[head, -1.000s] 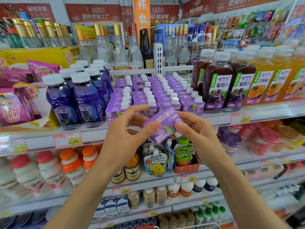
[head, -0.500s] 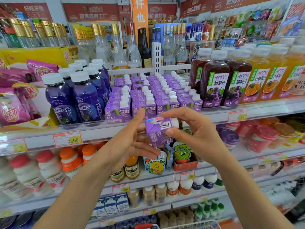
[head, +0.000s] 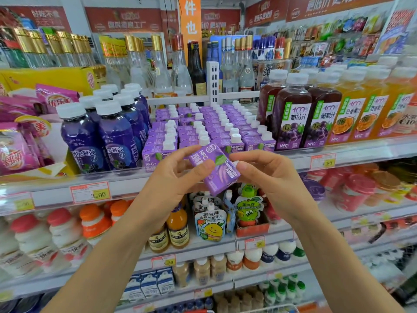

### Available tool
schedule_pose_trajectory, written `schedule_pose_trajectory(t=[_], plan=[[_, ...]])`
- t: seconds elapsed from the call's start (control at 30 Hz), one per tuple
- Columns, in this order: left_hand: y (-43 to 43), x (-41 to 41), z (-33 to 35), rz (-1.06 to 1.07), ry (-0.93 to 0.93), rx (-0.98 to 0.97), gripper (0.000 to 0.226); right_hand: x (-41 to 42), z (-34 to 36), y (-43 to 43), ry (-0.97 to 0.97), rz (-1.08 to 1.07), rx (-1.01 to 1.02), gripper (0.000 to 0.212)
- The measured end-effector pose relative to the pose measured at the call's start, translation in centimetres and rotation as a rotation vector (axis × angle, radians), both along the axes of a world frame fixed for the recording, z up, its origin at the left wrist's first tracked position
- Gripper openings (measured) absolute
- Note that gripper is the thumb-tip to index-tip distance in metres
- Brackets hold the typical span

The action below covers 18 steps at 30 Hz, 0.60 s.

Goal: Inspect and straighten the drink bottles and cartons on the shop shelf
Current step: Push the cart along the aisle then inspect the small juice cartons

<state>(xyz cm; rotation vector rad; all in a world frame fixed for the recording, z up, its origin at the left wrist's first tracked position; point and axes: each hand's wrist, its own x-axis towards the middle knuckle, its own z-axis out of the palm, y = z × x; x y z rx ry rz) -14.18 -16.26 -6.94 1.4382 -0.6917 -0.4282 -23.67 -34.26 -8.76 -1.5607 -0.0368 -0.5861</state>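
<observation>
Purple juice carton tilting in front of the shelf edge, left hand and right hand both pinching it, clear of the shelved purple cartons behind.

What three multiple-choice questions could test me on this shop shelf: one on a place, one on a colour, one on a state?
1. Where do the rows of purple juice cartons stand?
A) between the blue-purple bottles and the grape juice bottles
B) on the floor
C) in a fridge

2. What colour are the grape juice bottles' caps?
A) red
B) white
C) green

3. How is the held carton placed?
A) standing upright in its row
B) lying flat on the floor
C) tilted, gripped by the left hand and the right hand

Answers: 1 A, those bottles flank the rows on either side. 2 B, every cap shows white. 3 C, both hands pinch it askew in front of the shelf.
</observation>
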Motion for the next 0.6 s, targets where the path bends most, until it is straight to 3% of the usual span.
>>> schedule_pose_trajectory(t=[0.13,0.33,0.47,0.6], plan=[[-0.4,0.5,0.2,0.052,-0.138,-0.038,0.044,1.0,1.0,-0.3,0.029,-0.009,-0.051,0.03],[-1.1,2.9,1.3,0.195,-0.427,0.022,0.055,4.2,5.1,-1.7,0.063,0.002,-0.157,0.022],[-1.1,7.0,0.7,0.325,-0.782,0.316,0.063,8.9,8.9,-4.3,-0.008,-0.153,-0.329,0.007],[-1.0,10.9,-1.6,0.348,-1.131,0.6,0.074,16.3,11.4,-6.5,-0.035,-0.302,-0.502,0.008]])
